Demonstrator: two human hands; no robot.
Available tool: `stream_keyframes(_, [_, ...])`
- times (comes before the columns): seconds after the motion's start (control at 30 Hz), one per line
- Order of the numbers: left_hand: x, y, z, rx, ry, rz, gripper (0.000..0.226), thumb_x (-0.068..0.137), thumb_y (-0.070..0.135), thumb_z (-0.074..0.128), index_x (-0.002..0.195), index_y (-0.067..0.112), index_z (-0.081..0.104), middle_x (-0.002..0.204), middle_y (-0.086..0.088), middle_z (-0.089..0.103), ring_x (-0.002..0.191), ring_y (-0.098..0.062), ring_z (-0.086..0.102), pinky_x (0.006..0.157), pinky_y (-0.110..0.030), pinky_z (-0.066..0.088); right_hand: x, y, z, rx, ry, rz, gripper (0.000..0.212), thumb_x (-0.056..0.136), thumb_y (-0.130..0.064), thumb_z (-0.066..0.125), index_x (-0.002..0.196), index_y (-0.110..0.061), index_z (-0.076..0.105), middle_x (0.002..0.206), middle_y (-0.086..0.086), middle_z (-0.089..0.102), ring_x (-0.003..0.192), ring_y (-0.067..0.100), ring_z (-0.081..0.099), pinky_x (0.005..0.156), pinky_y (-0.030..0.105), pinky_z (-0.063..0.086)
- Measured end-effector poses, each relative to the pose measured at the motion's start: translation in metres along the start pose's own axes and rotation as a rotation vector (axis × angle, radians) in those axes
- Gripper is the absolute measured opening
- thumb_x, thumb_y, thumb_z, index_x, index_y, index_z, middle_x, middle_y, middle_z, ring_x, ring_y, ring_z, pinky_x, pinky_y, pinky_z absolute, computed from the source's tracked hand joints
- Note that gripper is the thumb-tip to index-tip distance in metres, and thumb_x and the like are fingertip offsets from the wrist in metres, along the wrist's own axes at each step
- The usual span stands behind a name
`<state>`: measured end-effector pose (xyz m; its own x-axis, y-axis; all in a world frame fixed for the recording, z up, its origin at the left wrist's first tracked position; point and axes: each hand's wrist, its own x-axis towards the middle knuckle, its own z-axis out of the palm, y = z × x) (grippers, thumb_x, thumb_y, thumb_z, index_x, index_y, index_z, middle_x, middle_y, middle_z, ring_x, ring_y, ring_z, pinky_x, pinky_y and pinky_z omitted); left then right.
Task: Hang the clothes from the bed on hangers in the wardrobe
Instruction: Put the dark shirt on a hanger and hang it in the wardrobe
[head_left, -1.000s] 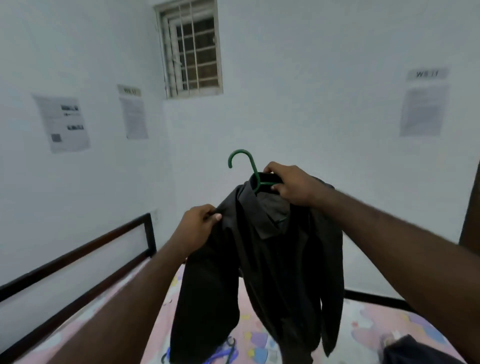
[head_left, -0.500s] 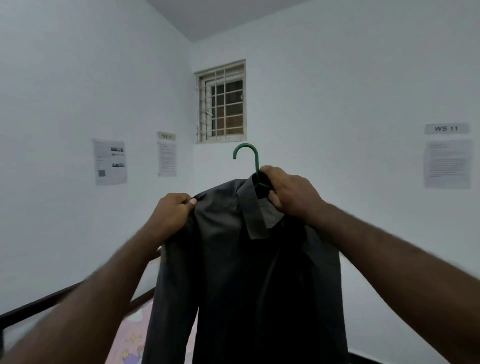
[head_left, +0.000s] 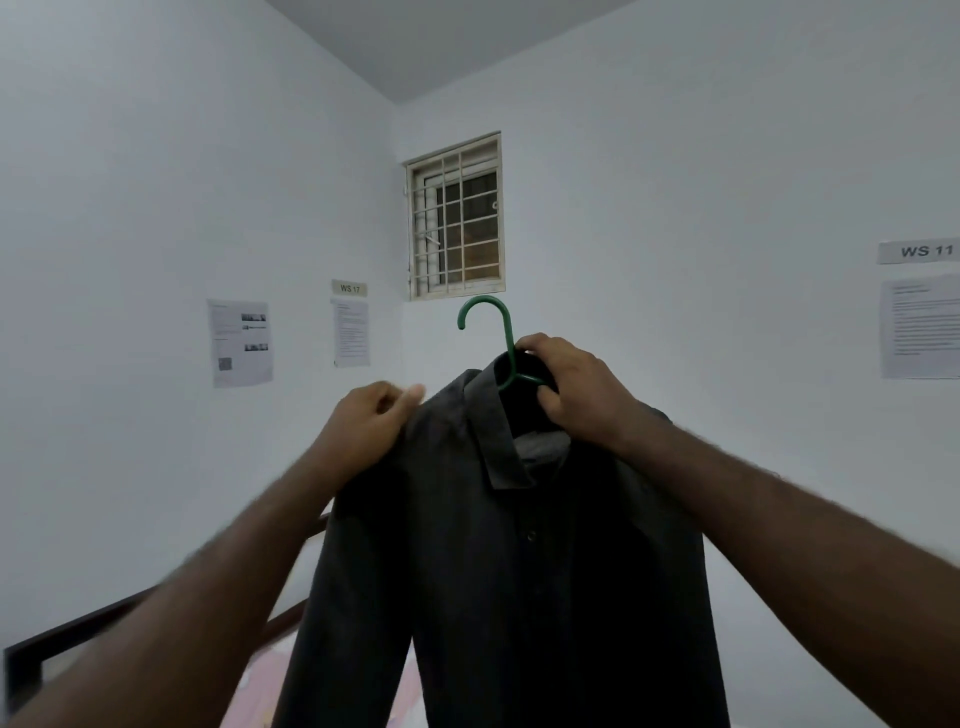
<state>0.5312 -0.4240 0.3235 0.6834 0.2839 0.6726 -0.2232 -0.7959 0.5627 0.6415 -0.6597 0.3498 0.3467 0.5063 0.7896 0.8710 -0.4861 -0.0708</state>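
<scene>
**Head view: shirt going onto its hanger, held up in mid-air.**
The dark grey shirt (head_left: 509, 571) hangs at centre on the green hanger (head_left: 508, 332), hook up at 12 o'clock. At 1 o'clock the right hand (head_left: 576, 395) grips the hanger's neck along with the collar. At 10 o'clock the left hand (head_left: 369, 421) pinches the shoulder fabric, its fingers blurred. The bed (head_left: 260, 686) lies at 7 o'clock. The next move is likely to seat that shoulder squarely, then carry the shirt to the wardrobe, which is not in view.
</scene>
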Motion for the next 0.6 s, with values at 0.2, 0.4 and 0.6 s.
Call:
stream_keyframes(0.2, [0.011,0.046,0.037,0.059,0.013,0.241,0.017,0.093,0.026,0.063,0.092,0.01,0.068,0.081,-0.003,0.069,0.077,-0.019,0.062,0.071,-0.029,0.046,0.002,-0.009,0.004,0.108,-0.057,0.048,0.055,0.078,0.003,0.053,0.128,-0.02,0.052,0.114,0.005,0.067,0.101,0.026,0.061,0.086,0.036,0.05])
stream_keyframes(0.4, [-0.002,0.038,0.059,-0.043,0.051,0.259,0.014,0.091,0.016,0.065,0.08,0.008,0.063,0.066,-0.001,0.06,0.057,-0.004,0.046,0.057,-0.013,0.035,0.016,-0.019,-0.01,0.494,-0.136,0.242,0.037,0.092,-0.022,0.066,0.126,-0.014,0.054,0.102,0.007,0.071,0.091,0.019,0.068,0.082,0.034,0.054])
stream_keyframes(0.6, [-0.004,0.041,0.058,0.004,0.138,0.175,0.017,0.092,0.019,0.063,0.077,0.012,0.066,0.068,0.002,0.062,0.064,-0.011,0.054,0.059,-0.021,0.038,0.025,-0.027,-0.008,0.376,-0.088,0.23,0.007,0.094,-0.016,0.061,0.089,-0.016,0.067,0.079,0.002,0.073,0.071,0.013,0.067,0.064,0.023,0.046])
